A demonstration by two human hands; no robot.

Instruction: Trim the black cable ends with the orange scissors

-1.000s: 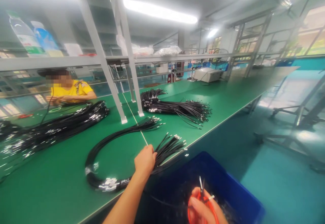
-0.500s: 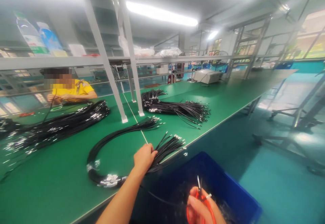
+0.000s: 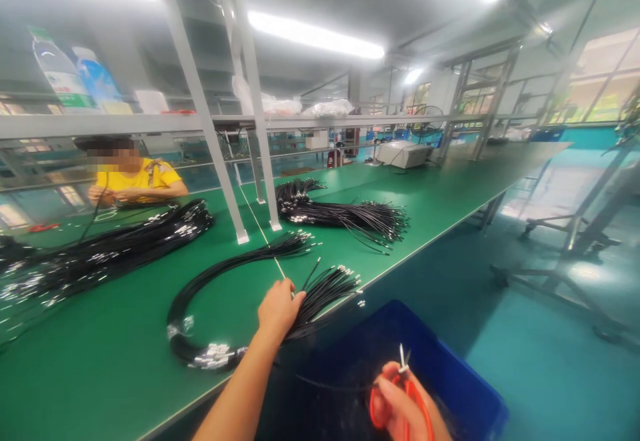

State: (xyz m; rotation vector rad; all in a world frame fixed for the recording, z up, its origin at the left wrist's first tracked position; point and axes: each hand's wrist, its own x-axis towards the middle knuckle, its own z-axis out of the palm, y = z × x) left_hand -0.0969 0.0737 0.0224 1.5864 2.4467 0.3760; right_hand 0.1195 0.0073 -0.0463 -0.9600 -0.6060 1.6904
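Observation:
My left hand (image 3: 278, 308) is closed on black cables (image 3: 325, 291) at the table's front edge, their white-tipped ends fanned out to its right. The same bundle bends in a loop (image 3: 187, 294) to the left, with clear wrap round it and silvery-white pieces near the forearm. In my right hand (image 3: 400, 398) are red-handled scissors (image 3: 421, 401), blades pointing up. A white cable tip shows beside the blades, and a thin dark cable runs from that hand toward the left. Below both hands is a blue bin (image 3: 467, 374); its contents are too dark to make out.
Another black cable bundle (image 3: 345, 218) lies farther back, and a large cable pile (image 3: 125, 248) is at left. Shelf posts (image 3: 260, 94) rise from the green table (image 3: 435, 208). Across it sits a person in a yellow top (image 3: 145, 178). Bottles (image 3: 57, 71) stand on the shelf.
The scissors in my right hand have turned, and their blades now lean another way. My left hand stays at the bundle. The whole view has shifted slightly.

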